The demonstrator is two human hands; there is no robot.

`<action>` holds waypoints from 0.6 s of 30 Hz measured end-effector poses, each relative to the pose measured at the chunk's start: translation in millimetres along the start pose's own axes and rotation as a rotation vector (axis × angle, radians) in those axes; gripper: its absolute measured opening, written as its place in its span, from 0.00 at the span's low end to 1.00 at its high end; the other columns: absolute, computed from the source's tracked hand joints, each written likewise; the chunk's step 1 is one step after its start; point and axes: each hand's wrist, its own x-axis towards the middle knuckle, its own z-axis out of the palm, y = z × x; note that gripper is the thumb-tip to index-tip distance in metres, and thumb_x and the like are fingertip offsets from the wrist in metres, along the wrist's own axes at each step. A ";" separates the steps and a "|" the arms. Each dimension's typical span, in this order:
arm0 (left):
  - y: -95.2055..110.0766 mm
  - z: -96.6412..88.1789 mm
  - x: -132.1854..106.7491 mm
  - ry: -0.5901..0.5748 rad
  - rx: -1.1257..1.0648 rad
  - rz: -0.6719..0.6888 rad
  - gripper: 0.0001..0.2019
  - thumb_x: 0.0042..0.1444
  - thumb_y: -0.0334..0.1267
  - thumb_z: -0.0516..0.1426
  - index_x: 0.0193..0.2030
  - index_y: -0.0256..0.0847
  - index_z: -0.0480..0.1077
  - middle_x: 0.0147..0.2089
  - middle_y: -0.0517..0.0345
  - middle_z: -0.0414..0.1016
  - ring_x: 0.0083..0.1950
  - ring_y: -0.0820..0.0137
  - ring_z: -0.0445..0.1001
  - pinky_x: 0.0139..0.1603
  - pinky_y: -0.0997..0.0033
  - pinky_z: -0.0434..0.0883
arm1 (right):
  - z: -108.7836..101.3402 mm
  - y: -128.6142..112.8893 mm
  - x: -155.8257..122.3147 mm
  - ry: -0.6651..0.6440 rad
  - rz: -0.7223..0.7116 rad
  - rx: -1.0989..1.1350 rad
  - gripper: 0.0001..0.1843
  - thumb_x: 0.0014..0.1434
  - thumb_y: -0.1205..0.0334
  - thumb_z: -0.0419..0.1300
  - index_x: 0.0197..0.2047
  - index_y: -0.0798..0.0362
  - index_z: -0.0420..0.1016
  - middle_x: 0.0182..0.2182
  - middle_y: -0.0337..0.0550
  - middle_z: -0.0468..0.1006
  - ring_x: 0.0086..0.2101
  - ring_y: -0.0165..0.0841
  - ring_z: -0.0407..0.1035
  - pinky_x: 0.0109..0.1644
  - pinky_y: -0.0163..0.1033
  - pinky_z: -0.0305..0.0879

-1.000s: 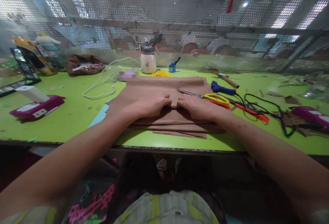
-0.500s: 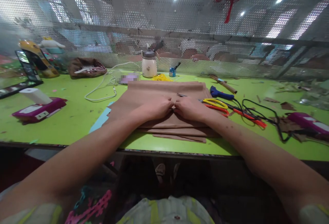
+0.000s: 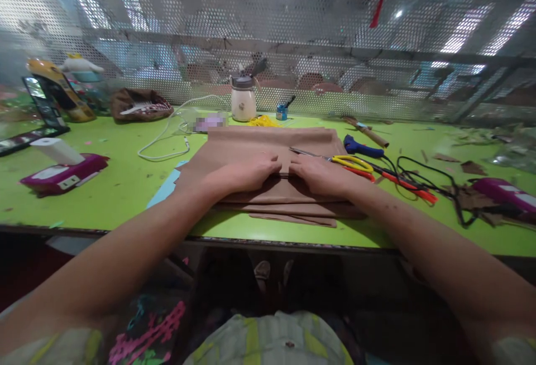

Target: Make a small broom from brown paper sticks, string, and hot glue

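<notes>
A stack of brown sheets (image 3: 247,144), paper or cloth, I cannot tell which, lies folded near the table's front edge. My left hand (image 3: 255,171) has its fingers curled on the top sheet, closed along a folded edge. Facing it across a small gap, my right hand (image 3: 316,174) grips the same fold, thumb side down. A narrow layered fold shows between the two hands. Beside and partly behind the right hand lie scissors with yellow handles (image 3: 352,163), blades resting on the stack. The thumbs are mostly hidden.
On the right are a blue-handled tool (image 3: 362,147), red-handled tool (image 3: 412,189), black cord (image 3: 431,165) and purple power strip (image 3: 506,195). A white jar (image 3: 243,104) and small blue bottle (image 3: 282,111) stand behind. Another purple power strip (image 3: 62,178) with a charger sits left.
My hands have moved slightly apart along the fold, widening the gap between them. More of the scissors' blades shows now. The view has tilted a little.
</notes>
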 end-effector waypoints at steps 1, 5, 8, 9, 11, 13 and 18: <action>0.0 -0.4 -0.3 0.001 -0.007 0.003 0.15 0.59 0.30 0.45 0.47 0.36 0.70 0.44 0.49 0.71 0.40 0.67 0.68 0.41 0.70 0.62 | 0.1 0.1 -0.7 0.003 -0.009 -0.001 0.11 0.55 0.74 0.52 0.39 0.59 0.72 0.40 0.52 0.72 0.40 0.39 0.66 0.42 0.39 0.59; -0.2 -0.1 -1.0 0.019 -0.027 0.039 0.13 0.59 0.33 0.46 0.43 0.37 0.71 0.41 0.50 0.70 0.37 0.68 0.68 0.38 0.70 0.61 | 1.6 3.6 -2.5 -0.017 0.018 -0.044 0.10 0.54 0.73 0.52 0.36 0.59 0.74 0.35 0.51 0.73 0.36 0.38 0.66 0.40 0.39 0.59; -2.0 2.1 -0.8 0.044 -0.028 0.030 0.11 0.58 0.34 0.47 0.37 0.37 0.71 0.36 0.52 0.70 0.33 0.69 0.66 0.34 0.71 0.60 | 1.8 10.3 -3.2 -0.032 0.077 0.004 0.12 0.55 0.73 0.51 0.36 0.58 0.76 0.34 0.50 0.75 0.36 0.37 0.67 0.40 0.39 0.60; -3.0 3.0 -0.7 0.056 -0.034 0.014 0.11 0.58 0.34 0.48 0.35 0.37 0.70 0.35 0.52 0.69 0.32 0.70 0.66 0.34 0.71 0.60 | 1.1 13.0 -3.6 -0.016 0.112 0.037 0.12 0.55 0.73 0.52 0.37 0.57 0.76 0.35 0.50 0.75 0.36 0.37 0.68 0.40 0.38 0.60; -5.2 4.6 -0.4 0.073 -0.071 -0.013 0.10 0.57 0.34 0.48 0.34 0.37 0.70 0.34 0.53 0.69 0.31 0.70 0.66 0.33 0.71 0.60 | -1.6 17.8 -4.8 0.036 0.184 0.138 0.14 0.54 0.72 0.52 0.41 0.57 0.76 0.38 0.50 0.77 0.38 0.37 0.69 0.41 0.38 0.61; -6.9 5.3 -0.4 0.086 -0.133 -0.032 0.09 0.56 0.34 0.49 0.33 0.38 0.69 0.35 0.53 0.70 0.32 0.70 0.67 0.33 0.72 0.60 | -5.6 20.0 -6.5 0.080 0.227 0.276 0.16 0.53 0.71 0.53 0.44 0.57 0.76 0.41 0.49 0.78 0.40 0.37 0.69 0.42 0.37 0.62; -4.9 0.2 -0.8 0.124 -0.265 -0.136 0.08 0.55 0.35 0.50 0.35 0.38 0.69 0.32 0.56 0.71 0.30 0.71 0.65 0.30 0.73 0.59 | -12.3 9.2 -9.1 0.109 0.197 0.547 0.16 0.56 0.65 0.54 0.46 0.52 0.76 0.39 0.42 0.79 0.36 0.34 0.70 0.38 0.35 0.64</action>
